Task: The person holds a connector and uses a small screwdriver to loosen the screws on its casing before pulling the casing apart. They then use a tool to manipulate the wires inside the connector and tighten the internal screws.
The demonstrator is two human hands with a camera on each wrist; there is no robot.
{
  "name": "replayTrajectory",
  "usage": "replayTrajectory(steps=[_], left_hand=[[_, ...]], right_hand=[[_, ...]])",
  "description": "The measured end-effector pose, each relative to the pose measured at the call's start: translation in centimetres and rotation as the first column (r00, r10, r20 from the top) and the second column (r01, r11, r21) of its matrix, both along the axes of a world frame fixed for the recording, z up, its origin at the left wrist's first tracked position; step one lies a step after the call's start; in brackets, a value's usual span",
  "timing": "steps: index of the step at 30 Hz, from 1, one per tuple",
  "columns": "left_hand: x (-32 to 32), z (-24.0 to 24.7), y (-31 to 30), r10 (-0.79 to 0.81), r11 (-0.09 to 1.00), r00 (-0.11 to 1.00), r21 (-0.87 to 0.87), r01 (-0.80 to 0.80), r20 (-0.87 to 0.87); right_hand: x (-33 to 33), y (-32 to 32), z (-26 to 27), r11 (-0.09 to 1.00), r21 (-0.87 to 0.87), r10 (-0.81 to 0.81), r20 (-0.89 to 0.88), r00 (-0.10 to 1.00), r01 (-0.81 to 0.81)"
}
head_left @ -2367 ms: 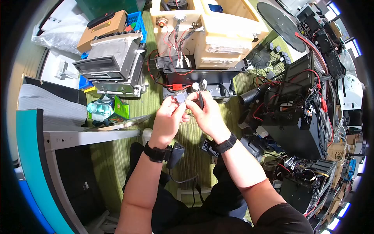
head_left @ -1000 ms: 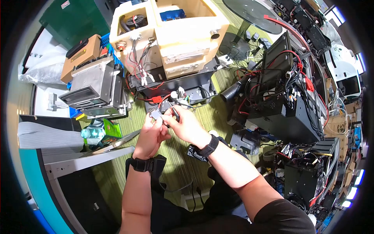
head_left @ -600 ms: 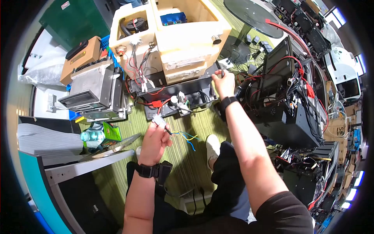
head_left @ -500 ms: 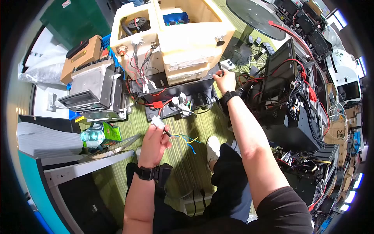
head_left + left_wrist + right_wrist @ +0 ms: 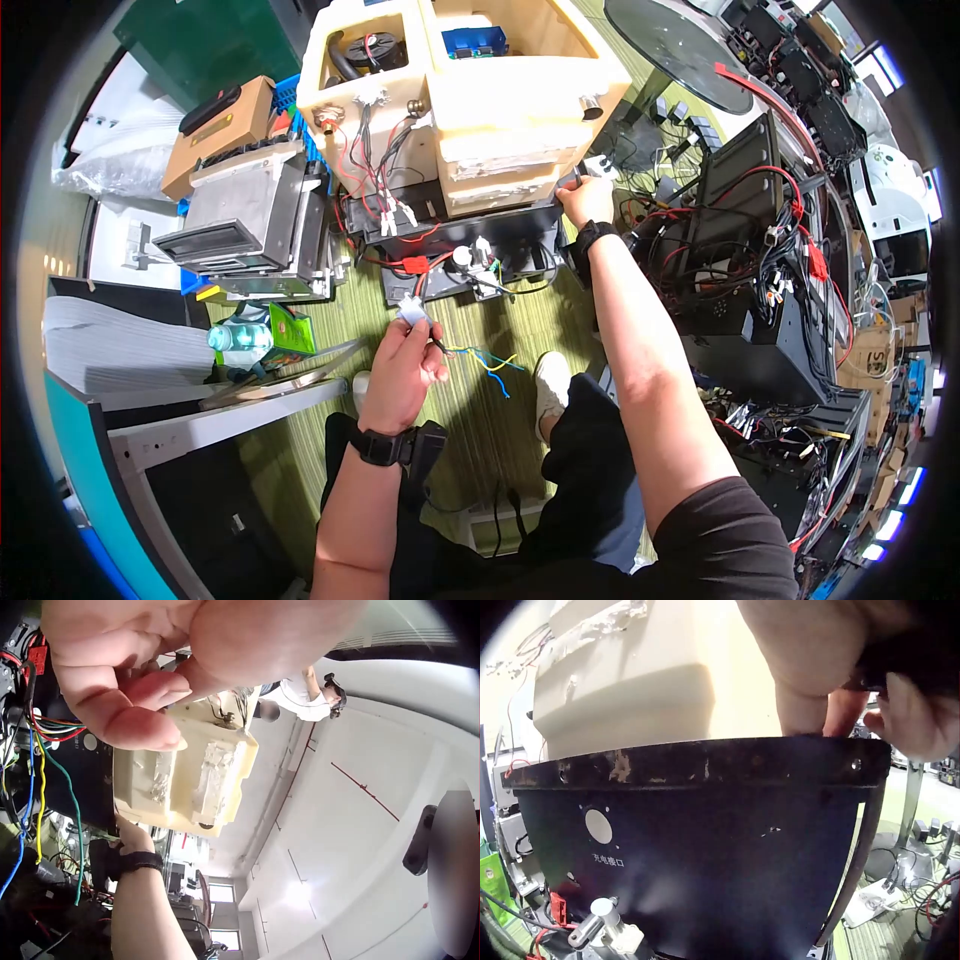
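Observation:
In the head view my left hand pinches a grey connector between thumb and fingers. Its dark cable ends in loose blue, yellow and green wires, which also show in the left wrist view as a blue wire and a green wire. My right hand is at the right end of the black box, its fingers around a slender dark tool. In the right wrist view its fingertips meet the box's top edge; the tool is mostly hidden there.
A cream foam housing sits on the black box, with wires down its front. Metal units stand left. Black equipment with tangled cables lies right. A white table leg and a bottle are at lower left.
My right hand has moved away from the connector, forward and right to the box's end, carrying the dark tool. My left hand still holds the connector. The head view has shifted.

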State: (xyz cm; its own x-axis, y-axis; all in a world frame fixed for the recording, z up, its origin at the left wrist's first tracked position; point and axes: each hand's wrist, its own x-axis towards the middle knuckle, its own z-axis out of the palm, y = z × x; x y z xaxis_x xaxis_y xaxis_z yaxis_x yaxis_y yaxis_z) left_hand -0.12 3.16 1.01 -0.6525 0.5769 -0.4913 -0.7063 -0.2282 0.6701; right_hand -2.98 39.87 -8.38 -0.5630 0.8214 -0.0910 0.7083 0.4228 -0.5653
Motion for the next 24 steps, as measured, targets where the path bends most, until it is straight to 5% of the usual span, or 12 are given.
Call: replayTrajectory(steps=[4,6,8,12,14,16,18,20,22,23,24], left_hand=[[0.2,0.0,0.0,-0.007,1.000,0.999,0.017,0.008,-0.037],[0.3,0.0,0.0,-0.006,1.000,0.999,0.021,0.007,-0.045],[0.4,0.0,-0.1,-0.008,1.000,0.999,0.023,0.009,-0.046],[0.4,0.0,-0.4,0.009,0.995,0.999,0.099,-0.004,-0.052],[0.1,-0.1,-0.4,0.001,0.989,1.000,0.147,-0.002,0.011],[0.0,0.2,-0.2,-0.017,0.994,0.999,0.109,0.014,0.027],[0.1,0.9,0.0,-0.004,1.000,0.999,0.029,0.003,0.035],[0.2,1.6,-0.1,0.001,1.000,0.999,0.021,-0.002,0.038],[0.1,2.1,-0.1,0.021,0.999,0.998,0.041,-0.024,0.065],[0.0,2.0,-0.4,0.000,0.999,0.999,0.050,-0.002,0.045],[0.0,1.8,-0.6,0.008,0.999,0.999,0.047,-0.011,0.047]], right_hand=[[0.5,-0.2,0.1,0.999,0.029,-0.010,-0.067,0.998,0.012],[1.1,-0.5,0.8,0.990,-0.138,-0.032,-0.256,0.966,-0.004],[1.4,0.8,-2.5,0.993,-0.116,-0.056,-0.422,0.905,0.008],[4.4,-1.0,1.3,0.996,-0.029,-0.086,-0.490,0.867,0.082],[5.6,-3.6,4.3,0.997,0.068,0.071,-0.530,0.845,-0.041],[6.5,-9.0,9.2,0.990,-0.045,0.092,-0.520,0.849,-0.135],[7.4,-14.5,12.3,0.902,-0.158,0.227,-0.618,0.753,-0.402],[8.3,-19.2,13.9,0.833,-0.217,0.364,-0.478,0.800,-0.509],[8.4,-22.4,13.0,0.753,-0.305,0.346,-0.571,0.744,-0.583],[8.3,-23.1,13.3,0.669,-0.505,0.297,-0.491,0.819,-0.545],[8.0,-24.1,12.7,0.654,-0.521,0.236,-0.549,0.802,-0.549]])
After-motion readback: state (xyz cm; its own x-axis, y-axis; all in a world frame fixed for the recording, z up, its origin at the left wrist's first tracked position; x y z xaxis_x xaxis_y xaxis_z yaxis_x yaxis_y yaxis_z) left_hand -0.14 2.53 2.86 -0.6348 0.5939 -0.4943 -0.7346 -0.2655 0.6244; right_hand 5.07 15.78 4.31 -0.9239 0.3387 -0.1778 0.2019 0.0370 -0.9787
